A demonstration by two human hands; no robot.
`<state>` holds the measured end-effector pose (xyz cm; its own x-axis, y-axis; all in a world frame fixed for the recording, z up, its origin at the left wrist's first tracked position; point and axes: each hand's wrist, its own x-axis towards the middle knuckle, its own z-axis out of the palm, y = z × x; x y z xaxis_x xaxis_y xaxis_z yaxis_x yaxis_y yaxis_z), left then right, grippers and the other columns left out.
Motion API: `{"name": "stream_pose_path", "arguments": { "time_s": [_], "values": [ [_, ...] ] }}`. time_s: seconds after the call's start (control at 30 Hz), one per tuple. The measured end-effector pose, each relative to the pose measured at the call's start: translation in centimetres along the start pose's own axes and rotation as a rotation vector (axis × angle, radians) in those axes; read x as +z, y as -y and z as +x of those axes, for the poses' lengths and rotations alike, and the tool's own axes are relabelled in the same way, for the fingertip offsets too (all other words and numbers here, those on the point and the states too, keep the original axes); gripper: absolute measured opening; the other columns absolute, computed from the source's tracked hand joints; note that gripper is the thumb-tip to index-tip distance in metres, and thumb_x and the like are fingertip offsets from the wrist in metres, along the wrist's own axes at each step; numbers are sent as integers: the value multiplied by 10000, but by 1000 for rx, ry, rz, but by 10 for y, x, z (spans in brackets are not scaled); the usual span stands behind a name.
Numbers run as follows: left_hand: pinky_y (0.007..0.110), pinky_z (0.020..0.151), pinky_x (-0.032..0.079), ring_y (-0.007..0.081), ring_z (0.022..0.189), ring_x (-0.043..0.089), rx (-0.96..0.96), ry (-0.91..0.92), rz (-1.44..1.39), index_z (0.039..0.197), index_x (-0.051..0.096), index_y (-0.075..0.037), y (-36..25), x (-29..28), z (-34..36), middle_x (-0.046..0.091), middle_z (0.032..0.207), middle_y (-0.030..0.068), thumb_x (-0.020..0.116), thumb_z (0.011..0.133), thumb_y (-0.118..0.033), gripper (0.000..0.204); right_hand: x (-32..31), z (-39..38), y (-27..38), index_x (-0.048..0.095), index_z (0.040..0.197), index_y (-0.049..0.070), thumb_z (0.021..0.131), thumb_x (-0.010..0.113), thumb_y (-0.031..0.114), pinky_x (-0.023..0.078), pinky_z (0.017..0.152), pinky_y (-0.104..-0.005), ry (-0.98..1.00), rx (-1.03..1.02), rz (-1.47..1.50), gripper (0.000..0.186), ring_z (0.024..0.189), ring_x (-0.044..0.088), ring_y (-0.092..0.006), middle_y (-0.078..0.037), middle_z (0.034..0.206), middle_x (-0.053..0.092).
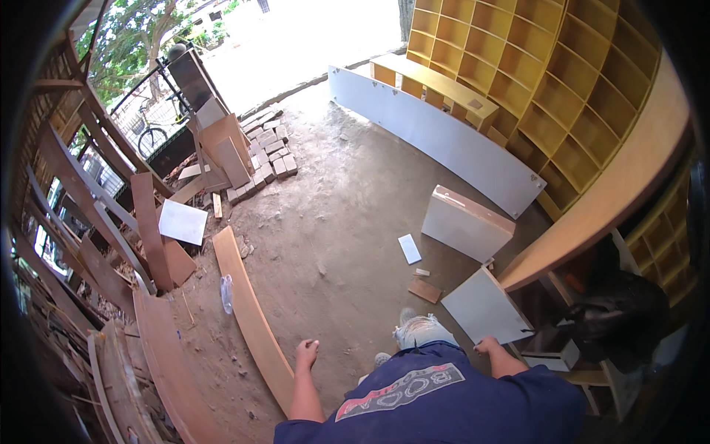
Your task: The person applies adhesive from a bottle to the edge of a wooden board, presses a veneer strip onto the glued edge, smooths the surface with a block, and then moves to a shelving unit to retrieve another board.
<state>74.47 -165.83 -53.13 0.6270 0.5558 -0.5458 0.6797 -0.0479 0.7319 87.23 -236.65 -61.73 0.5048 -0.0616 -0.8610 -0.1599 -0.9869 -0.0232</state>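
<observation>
Seen from above, a person in a dark blue shirt stands on a dusty dirt floor (340,222) in a woodworking yard. The left hand (305,354) hangs free with fingers loosely curled, holding nothing, just beside the end of a long curved wooden plank (248,311) lying on the floor. The right hand (488,345) rests at the lower corner of a grey square board (484,307) that leans by a long wooden beam (614,185); the view is too small to tell whether its grip is closed on the board's edge. Ahead lie a grey box-like panel (467,223), a long white curved sheet (436,137) and yellow cubby shelving (547,66). Paving bricks (265,152) are stacked to the left.
</observation>
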Motion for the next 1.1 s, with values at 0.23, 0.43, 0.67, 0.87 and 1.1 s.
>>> {"name": "stream_pose_path", "arguments": {
  "time_s": [0.23,0.43,0.67,0.87,1.1],
  "values": [
    [431,1044,557,324,1206,712,23,87,276,1354,697,5,-121,30,150,742,1311,217,801,925,-418,611,-62,147,150,824,1195,182,859,732,451,578,983,-433,353,-75,-70,441,1148,741,-312,-127,1271,773],
    [452,1020,557,385,1183,732,-55,460,739,1268,768,-20,-159,18,190,759,1234,261,734,910,-608,689,-281,206,310,824,1131,79,840,745,521,606,950,-451,-160,-332,-44,535,1092,758,-350,-167,1166,793],
    [421,970,572,333,1118,765,-259,268,554,1196,803,-21,-241,27,285,785,1188,233,765,909,-538,593,-554,207,482,806,1202,106,892,789,382,609,953,-427,-462,-431,376,416,1071,769,-330,-158,1126,804],
    [443,979,577,340,1158,754,-154,461,692,1217,793,-8,-357,72,453,774,1217,243,775,896,-504,592,-632,266,530,806,1191,86,902,785,331,610,930,-398,-382,-469,484,378,1024,783,-289,-153,1108,811],
    [448,1045,558,381,1219,720,-14,480,779,1225,779,11,-542,142,702,749,1265,265,771,899,-513,617,-608,350,461,840,1143,153,868,757,413,607,936,-431,-107,-145,78,387,1046,776,-305,-136,1132,806]
  ]
}}
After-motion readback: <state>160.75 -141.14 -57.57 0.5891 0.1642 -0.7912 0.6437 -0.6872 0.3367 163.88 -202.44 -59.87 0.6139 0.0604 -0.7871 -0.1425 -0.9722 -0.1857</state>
